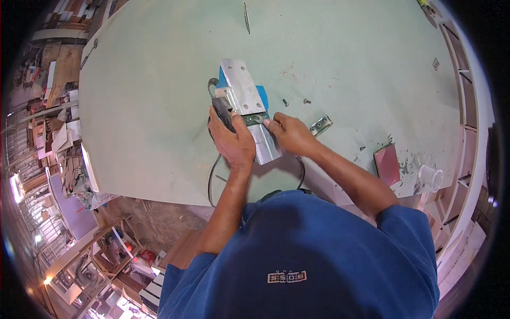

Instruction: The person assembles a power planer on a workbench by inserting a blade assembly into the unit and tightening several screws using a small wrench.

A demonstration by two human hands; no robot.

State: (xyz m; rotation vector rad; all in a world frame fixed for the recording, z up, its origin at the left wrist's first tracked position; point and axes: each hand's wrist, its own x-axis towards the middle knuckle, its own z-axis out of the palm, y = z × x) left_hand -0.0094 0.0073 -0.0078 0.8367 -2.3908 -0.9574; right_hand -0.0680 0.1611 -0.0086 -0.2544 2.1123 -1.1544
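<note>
While most of the corded tool [241, 87] shows in the head view, its left side is partly covered by the left hand [232, 141], whose palm and lower fingers are hard to follow. That hand is closed round the black housing [223, 109], so the tool lies against it, reaching away beyond the thumb and to its right. The right hand [284, 130] meets the tool from the other side, thumb and fingertips drawn narrow at the dark green band [254, 119] between the upper metal plate [236, 77] and the lower metal plate [267, 146]; I cannot tell whether they pinch something small.

The tool's underside is out of sight, as is part of the black cord [212, 178], which slips from view near the left forearm [234, 196]. Just beyond the right wrist, the forearm slightly overlaps a small metal-and-green strip [322, 125] on the pale tabletop [149, 117]. Two dark screws [286, 102] lie ahead of the right hand, too small for detail. Farther right are a red block [387, 164] and a clear cup [431, 178], its see-through wall faint. The cluttered shelving [58, 122] at left bends and blurs toward the rim.
</note>
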